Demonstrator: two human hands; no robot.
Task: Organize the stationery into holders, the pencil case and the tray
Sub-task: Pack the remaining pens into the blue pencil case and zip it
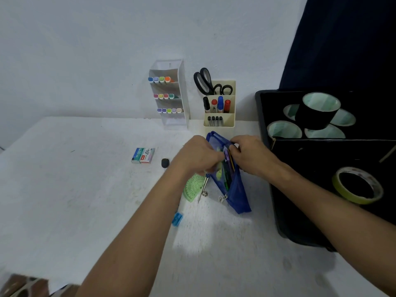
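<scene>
Nearest us the blue sharpener (177, 218) lies under our left forearm, then the protractor (193, 187), while our left hand (198, 156) and right hand (250, 155) grip the pencil case (236, 195) mouth, its length running away from us.

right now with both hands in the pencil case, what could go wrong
1. Both hands, left and right, pull the blue pencil case open while it is already stuffed with pens; some could slide out.
2. The compass and green protractor lie right under the left wrist, so they could be knocked aside.
3. The blue sharpener sits beside the left forearm and could be swept away.
</scene>
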